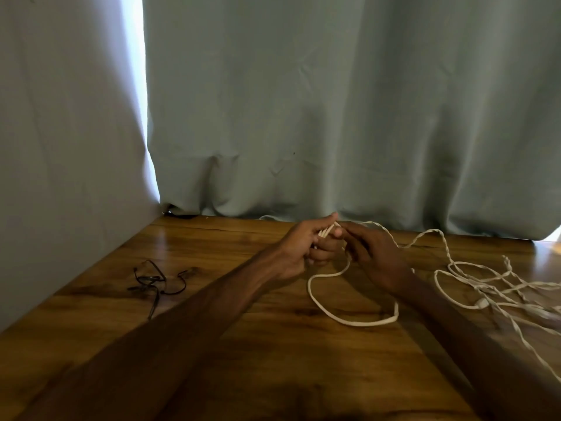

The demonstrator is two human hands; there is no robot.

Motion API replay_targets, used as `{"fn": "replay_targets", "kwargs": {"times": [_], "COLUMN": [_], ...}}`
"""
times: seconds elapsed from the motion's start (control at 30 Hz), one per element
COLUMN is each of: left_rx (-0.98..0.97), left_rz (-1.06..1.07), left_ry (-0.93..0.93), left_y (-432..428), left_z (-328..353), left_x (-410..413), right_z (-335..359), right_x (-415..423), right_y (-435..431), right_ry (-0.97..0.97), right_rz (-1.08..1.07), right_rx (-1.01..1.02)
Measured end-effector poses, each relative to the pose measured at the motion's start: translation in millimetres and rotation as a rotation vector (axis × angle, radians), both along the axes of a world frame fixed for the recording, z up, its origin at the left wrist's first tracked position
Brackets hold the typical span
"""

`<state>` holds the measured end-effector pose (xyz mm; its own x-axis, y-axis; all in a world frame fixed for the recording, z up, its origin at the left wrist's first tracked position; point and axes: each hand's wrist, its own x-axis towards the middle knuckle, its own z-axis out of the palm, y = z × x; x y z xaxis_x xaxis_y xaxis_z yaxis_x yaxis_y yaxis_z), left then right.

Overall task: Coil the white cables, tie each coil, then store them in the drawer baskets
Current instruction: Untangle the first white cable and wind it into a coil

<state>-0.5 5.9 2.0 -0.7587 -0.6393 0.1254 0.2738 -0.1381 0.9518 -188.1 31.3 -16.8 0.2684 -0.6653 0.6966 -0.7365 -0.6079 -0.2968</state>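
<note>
My left hand [299,252] grips a small bundle of white cable turns [328,230] at the far middle of the wooden table [243,344]. My right hand [372,253] meets it from the right and pinches the cable beside the bundle. A loose loop of the thick white cable [349,320] hangs from my hands and lies on the table in front of them. Thinner twisted white cables [485,287] sprawl in a tangle over the right side of the table.
A thin black cable [153,281] lies loose on the left part of the table. Grey-green curtains [303,117] hang right behind the table and along its left edge. No drawer or basket is in view.
</note>
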Motion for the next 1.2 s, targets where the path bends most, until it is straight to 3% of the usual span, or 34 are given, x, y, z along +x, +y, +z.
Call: {"fn": "replay_targets", "kwargs": {"times": [0.17, 0.4, 0.53, 0.77, 1.0, 1.1, 1.2], "left_rx": [0.168, 0.296, 0.209, 0.285, 0.24, 0.159, -0.091], "left_rz": [0.048, 0.265, 0.357, 0.472, 0.604, 0.666, 0.685], "left_ry": [0.242, 0.406, 0.358, 0.436, 0.396, 0.316, 0.159], "left_y": [-1, -17, -27, -27, -37, -45, -42], "left_z": [4, 5, -2, -6, -9, -12, -18], "left_x": [-2, 0, 4, -9, -9, -4, 1], "right_z": [-14, -23, -21, -18, -4, 1, 4], "right_x": [17, 33, 43, 45, 43, 40, 37], "right_y": [-2, 5, 7, 10, 20, 23, 24], "right_ry": [0.057, 0.223, 0.272, 0.322, 0.32, 0.21, 0.161], "right_rz": [-0.064, -0.036, 0.001, -0.009, -0.096, -0.056, -0.004], "right_rx": [0.112, 0.268, 0.26, 0.296, 0.243, 0.24, 0.246]}}
